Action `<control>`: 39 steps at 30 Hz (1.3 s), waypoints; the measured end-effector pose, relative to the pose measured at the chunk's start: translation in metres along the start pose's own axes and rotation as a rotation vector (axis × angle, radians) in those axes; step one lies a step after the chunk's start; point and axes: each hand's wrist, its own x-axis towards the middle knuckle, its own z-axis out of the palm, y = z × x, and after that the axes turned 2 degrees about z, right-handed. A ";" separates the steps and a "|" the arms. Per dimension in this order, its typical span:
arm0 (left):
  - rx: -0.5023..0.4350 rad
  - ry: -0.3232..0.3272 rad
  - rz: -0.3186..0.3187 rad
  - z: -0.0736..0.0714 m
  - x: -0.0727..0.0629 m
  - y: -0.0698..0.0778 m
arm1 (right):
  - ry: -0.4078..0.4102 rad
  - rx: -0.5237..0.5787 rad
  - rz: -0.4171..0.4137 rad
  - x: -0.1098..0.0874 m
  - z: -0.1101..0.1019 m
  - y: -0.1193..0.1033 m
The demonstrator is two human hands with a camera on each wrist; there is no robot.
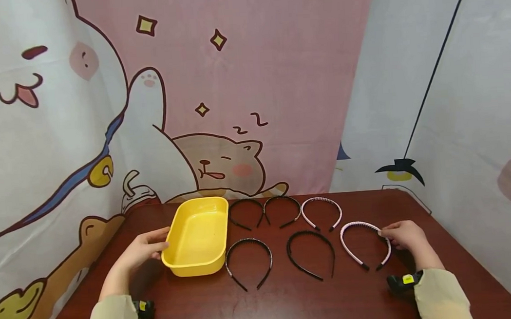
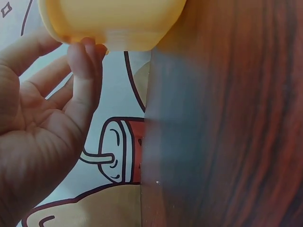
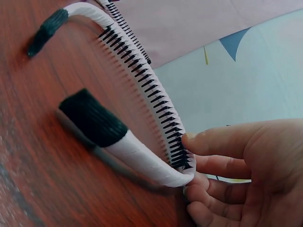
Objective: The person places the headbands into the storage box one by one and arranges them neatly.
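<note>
A yellow plastic tray (image 1: 196, 269) sits at the left of the table, nothing lying inside it. My left hand (image 1: 144, 249) pinches its left rim between thumb and fingers. In the left wrist view, the fingertips (image 2: 85, 59) are on the tray's edge. At the right, a pale pink headband (image 1: 353, 256) with black comb teeth and black tips lies with its open ends toward me. My right hand (image 1: 405, 235) pinches its right side. In the right wrist view, thumb and fingers grip the headband (image 3: 147, 163) near its bend, its near end tilted off the table.
A black headband (image 1: 311, 273) and a dark patterned headband (image 1: 268, 268) lie between the hands. Behind them are another pale headband (image 1: 321, 198) and two dark headbands (image 1: 280, 197), their ends close together. A cartoon-printed cloth (image 1: 277, 80) hangs right behind the brown table (image 1: 265, 315).
</note>
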 end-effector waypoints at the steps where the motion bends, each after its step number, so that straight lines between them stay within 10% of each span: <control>1: 0.002 0.002 -0.002 0.001 0.000 0.000 | -0.004 0.001 0.002 -0.001 0.001 0.001; 14: -0.003 0.042 -0.020 0.000 0.000 0.002 | -0.014 -0.012 -0.023 0.006 0.004 -0.007; 39: -0.031 0.034 -0.018 0.001 0.000 0.000 | -0.145 0.361 -0.048 0.007 0.016 -0.002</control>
